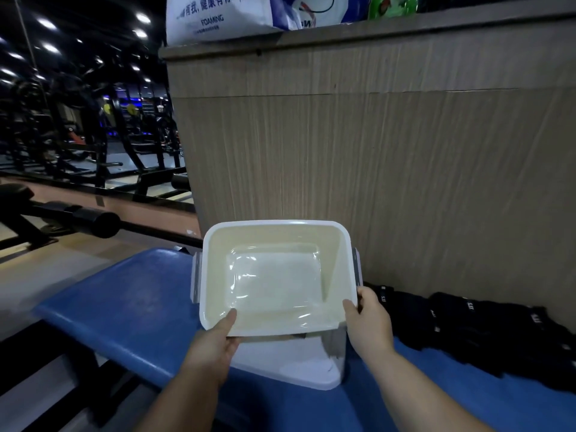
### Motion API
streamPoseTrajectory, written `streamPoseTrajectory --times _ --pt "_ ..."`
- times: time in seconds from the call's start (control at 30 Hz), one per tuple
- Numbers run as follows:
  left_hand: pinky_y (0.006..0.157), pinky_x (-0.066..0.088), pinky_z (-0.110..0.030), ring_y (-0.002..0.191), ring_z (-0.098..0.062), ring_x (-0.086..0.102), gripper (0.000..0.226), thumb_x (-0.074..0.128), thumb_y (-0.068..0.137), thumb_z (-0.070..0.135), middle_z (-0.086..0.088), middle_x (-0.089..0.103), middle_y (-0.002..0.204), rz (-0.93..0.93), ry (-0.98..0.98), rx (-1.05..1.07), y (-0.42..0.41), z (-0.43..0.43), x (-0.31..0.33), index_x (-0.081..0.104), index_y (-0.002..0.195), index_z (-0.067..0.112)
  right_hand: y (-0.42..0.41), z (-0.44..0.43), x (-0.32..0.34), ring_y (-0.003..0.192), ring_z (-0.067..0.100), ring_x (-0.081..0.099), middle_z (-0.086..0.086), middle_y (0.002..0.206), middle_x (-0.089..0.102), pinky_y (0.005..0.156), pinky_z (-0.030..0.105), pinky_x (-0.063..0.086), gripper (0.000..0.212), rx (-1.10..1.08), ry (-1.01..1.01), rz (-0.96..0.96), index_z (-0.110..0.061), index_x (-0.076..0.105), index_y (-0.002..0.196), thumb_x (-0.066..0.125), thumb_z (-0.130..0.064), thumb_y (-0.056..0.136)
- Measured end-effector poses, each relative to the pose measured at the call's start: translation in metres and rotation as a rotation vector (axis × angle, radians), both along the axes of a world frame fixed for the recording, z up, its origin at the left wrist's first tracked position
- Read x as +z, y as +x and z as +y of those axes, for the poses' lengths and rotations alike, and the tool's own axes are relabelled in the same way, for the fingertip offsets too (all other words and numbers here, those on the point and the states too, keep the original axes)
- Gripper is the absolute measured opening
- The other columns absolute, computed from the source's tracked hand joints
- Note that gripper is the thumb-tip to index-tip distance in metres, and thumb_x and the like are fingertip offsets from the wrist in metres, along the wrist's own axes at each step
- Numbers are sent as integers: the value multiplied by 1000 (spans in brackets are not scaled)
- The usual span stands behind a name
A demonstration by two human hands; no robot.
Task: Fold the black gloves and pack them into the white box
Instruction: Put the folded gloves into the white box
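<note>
Both grips are clamped on the near edge of what looks like the lid point(274, 275): the left grip point(215, 344) has its thumb over the rim and the right grip point(367, 322) wraps the near right corner. The lid hangs just above the white box point(296, 366), hollow side toward the camera and grey latches at its left and right ends. The box stands on the blue table point(124, 307). I judge the task barely begun, with nothing packed. The black gloves point(467, 325) lie just right of the box, their row running along the wooden panel point(374, 151); folded or not, and which way they point, I cannot tell.
</note>
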State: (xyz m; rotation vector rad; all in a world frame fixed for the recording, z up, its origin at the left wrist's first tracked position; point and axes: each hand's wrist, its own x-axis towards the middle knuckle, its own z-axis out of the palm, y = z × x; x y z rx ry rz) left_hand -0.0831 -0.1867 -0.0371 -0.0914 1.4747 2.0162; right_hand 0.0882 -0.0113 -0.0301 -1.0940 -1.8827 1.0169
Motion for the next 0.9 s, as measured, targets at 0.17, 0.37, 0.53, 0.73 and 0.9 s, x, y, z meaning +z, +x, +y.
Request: streamPoseTrajectory --times 0.17,0.37,0.53,0.73,0.9 --pt "88 48 -40 90 -27 61 34 72 82 40 -7 65 97 408 -238 243 -2 -16 0 57 96 13 7 4 -6 75 14 61 -4 84 65 58 29 48 10 9 -33 27 -25 54 105 49 -22 97" --pt "88 39 -30 94 -22 57 24 62 92 26 -7 67 103 491 -252 220 -2 -27 -18 66 105 6 17 4 -14 78 11 60 -7 86 65 61 24 45 18 69 -87 74 -31 57 104 43 -22 100" --pt "91 39 -33 96 -24 55 18 62 92 20 -7 63 101 499 -329 192 -4 -27 -27 63 106 9 21 6 -24 85 12 61 -6 94 64 72 29 54 24 74 -122 50 -32 57 114 45 -17 100" --pt "87 40 -34 91 -28 54 17 59 93 17 -12 62 98 546 -390 201 2 -27 -39 60 105 5 21 7 -38 85 15 64 -4 93 66 80 39 56 22 69 -124 -11 -26 56 116 47 -17 98" --pt "81 36 -30 86 -27 52 16 56 94 16 -14 60 94 608 -424 186 1 -26 -44 58 104 3 18 8 -42 83 12 61 -4 95 65 63 26 47 20 66 -111 -15 -23 54 116 46 -17 99"
